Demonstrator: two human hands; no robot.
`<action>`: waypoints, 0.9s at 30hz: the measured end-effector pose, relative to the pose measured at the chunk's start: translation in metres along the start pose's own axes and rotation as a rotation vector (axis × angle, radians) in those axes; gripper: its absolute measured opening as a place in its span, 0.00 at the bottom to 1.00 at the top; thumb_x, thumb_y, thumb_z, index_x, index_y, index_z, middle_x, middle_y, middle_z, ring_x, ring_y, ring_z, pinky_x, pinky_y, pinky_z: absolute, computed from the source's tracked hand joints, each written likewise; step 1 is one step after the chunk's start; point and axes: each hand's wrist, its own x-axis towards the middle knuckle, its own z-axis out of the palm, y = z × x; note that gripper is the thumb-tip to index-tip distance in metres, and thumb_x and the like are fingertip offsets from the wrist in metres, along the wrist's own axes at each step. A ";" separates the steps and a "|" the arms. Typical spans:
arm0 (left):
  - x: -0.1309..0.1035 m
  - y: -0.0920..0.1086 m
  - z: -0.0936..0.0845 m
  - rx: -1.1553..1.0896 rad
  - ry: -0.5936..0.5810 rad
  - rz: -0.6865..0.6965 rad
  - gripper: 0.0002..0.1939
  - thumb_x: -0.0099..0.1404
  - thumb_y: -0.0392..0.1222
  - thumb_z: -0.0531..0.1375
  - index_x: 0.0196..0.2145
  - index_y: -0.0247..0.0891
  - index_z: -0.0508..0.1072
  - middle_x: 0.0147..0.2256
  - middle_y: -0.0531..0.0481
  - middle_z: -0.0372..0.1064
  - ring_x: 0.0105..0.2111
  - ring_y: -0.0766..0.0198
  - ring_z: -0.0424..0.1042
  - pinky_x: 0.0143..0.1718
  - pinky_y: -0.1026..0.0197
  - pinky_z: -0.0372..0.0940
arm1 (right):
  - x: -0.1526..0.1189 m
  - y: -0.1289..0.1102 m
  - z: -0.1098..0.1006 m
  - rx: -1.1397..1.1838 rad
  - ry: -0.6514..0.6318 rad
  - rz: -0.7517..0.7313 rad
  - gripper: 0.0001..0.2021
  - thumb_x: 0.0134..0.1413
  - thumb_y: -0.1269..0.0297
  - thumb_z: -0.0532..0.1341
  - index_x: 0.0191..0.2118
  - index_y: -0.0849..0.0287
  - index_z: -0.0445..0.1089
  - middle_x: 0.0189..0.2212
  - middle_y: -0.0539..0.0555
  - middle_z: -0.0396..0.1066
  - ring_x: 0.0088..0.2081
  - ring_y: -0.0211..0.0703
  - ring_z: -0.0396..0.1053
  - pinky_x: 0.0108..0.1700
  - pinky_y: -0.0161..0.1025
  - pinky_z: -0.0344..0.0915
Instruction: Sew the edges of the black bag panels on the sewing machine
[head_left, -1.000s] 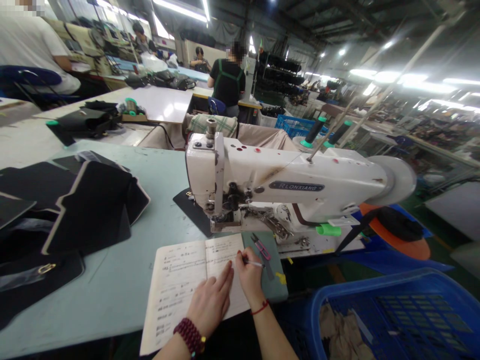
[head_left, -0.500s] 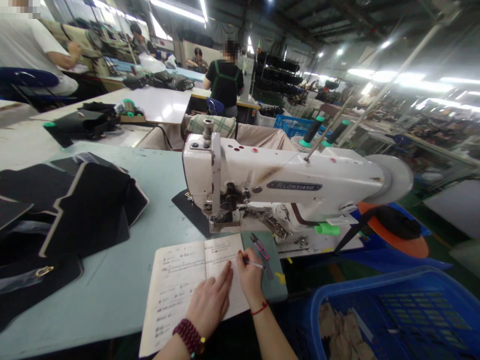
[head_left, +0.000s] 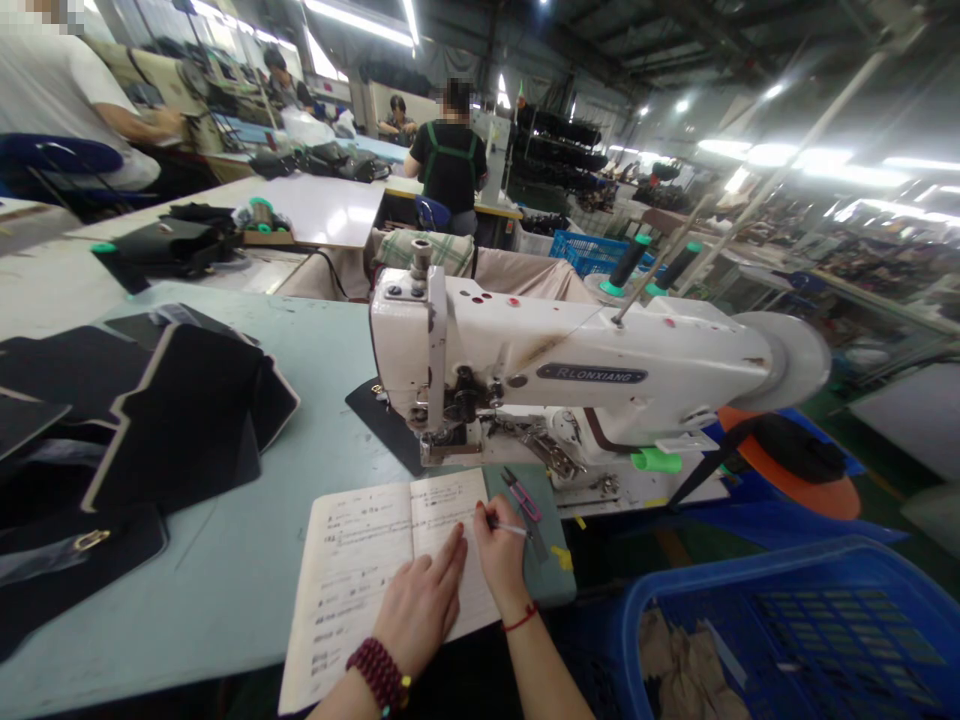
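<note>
An open notebook [head_left: 341, 590] with handwritten lines lies at the front edge of the pale green table. Across its right page my left hand [head_left: 421, 598] rests flat, fingers extended. My right hand [head_left: 499, 550] is closed around a pen [head_left: 511, 527], at the upper right of that page; the pen's tip is hidden by the fingers. Just beyond this hand lie pink-handled thread snips [head_left: 523, 497]. Behind the notebook stands a white sewing machine [head_left: 510, 330], with a black piece [head_left: 386, 430] lying partly under its head.
Black cut panels [head_left: 195, 400] with pale edges cover the table's left side. A blue plastic basket [head_left: 637, 590] holding brown pieces stands at the lower right. Beside the machine sits an orange and black round object [head_left: 806, 465]. Several co-workers sit or stand further back.
My hands, the pen and the notebook look almost unchanged. The view has shifted very slightly. At the far left, a co-worker's forearm has moved a little to the right.
</note>
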 end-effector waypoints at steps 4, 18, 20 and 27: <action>0.000 0.000 -0.001 0.008 -0.016 0.002 0.32 0.60 0.31 0.51 0.63 0.35 0.55 0.66 0.47 0.46 0.36 0.59 0.67 0.36 0.54 0.70 | 0.001 0.001 0.002 -0.005 -0.006 -0.001 0.15 0.61 0.63 0.54 0.24 0.61 0.57 0.20 0.47 0.58 0.25 0.32 0.56 0.30 0.31 0.52; 0.000 0.000 0.000 -0.019 -0.009 -0.006 0.32 0.60 0.30 0.50 0.63 0.35 0.55 0.66 0.48 0.44 0.37 0.59 0.67 0.37 0.53 0.70 | 0.000 0.004 0.002 -0.016 0.026 -0.003 0.14 0.60 0.64 0.54 0.24 0.61 0.56 0.20 0.46 0.57 0.24 0.32 0.56 0.30 0.31 0.52; 0.000 0.000 0.000 -0.023 -0.013 -0.005 0.32 0.59 0.30 0.50 0.63 0.35 0.55 0.66 0.48 0.44 0.36 0.60 0.67 0.36 0.53 0.70 | 0.000 0.003 0.002 -0.015 0.027 -0.004 0.14 0.60 0.64 0.54 0.23 0.61 0.56 0.20 0.46 0.57 0.24 0.32 0.56 0.30 0.31 0.52; 0.000 0.001 0.000 -0.008 -0.004 -0.003 0.32 0.59 0.31 0.50 0.63 0.36 0.55 0.66 0.49 0.45 0.36 0.60 0.67 0.36 0.54 0.70 | 0.001 0.003 0.002 -0.013 0.022 -0.002 0.14 0.61 0.63 0.54 0.24 0.61 0.56 0.20 0.47 0.58 0.25 0.33 0.56 0.31 0.31 0.53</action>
